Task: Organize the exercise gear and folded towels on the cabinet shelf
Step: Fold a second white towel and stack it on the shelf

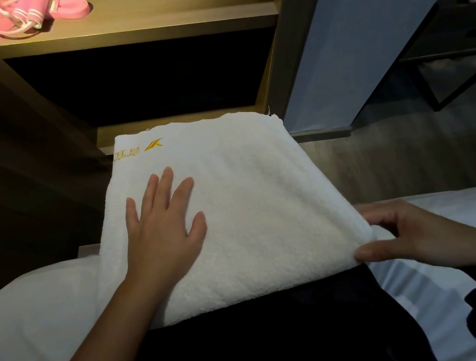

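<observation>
Cabinet shelf [160, 14] holding pink gear [26, 14], left hand [164, 235] flat on towel [265, 201], right hand [410, 234] pinching corner

A gold embroidered mark [138, 150] is carried at the far left corner of the white towel [249, 203]. It is made up of a wing-shaped logo beside two characters, seen upside down and too blurred to be read.
</observation>
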